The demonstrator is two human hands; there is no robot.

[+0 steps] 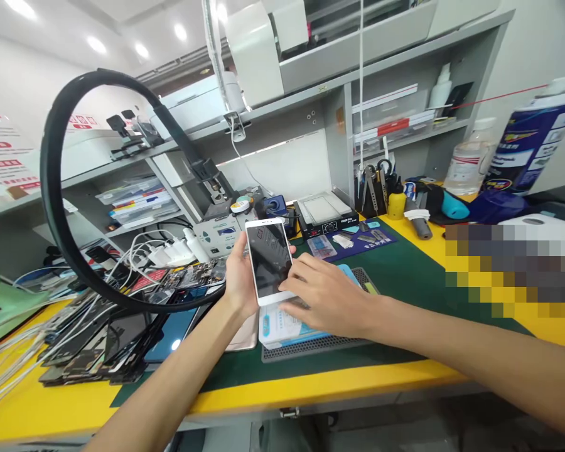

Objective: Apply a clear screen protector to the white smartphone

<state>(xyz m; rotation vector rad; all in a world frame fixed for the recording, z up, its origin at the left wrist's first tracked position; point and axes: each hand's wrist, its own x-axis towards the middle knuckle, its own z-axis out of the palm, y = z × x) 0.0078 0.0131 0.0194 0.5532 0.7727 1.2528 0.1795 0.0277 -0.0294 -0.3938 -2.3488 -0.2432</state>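
Note:
A white-framed smartphone (269,254) is held up in front of me, its screen dark with some faint content and reflections. My left hand (238,281) is closed around its left side and back, with fingertips showing at the right edge. My right hand (329,294) reaches in from the right, a fingertip against the lower right of the screen. Its fingers are bent and apart, not wrapped round the phone. Beneath the hands, a light blue and white box (273,333) rests on a grey perforated mat (306,347). A pinkish phone (245,336) lies partly hidden beside it.
A thick black hose (51,163) loops over the left side. Stacked phones and parts (117,339) and white cables (141,251) crowd the left. Behind are a control box (329,226) and tool holder (371,191); a spray can (530,141) stands right.

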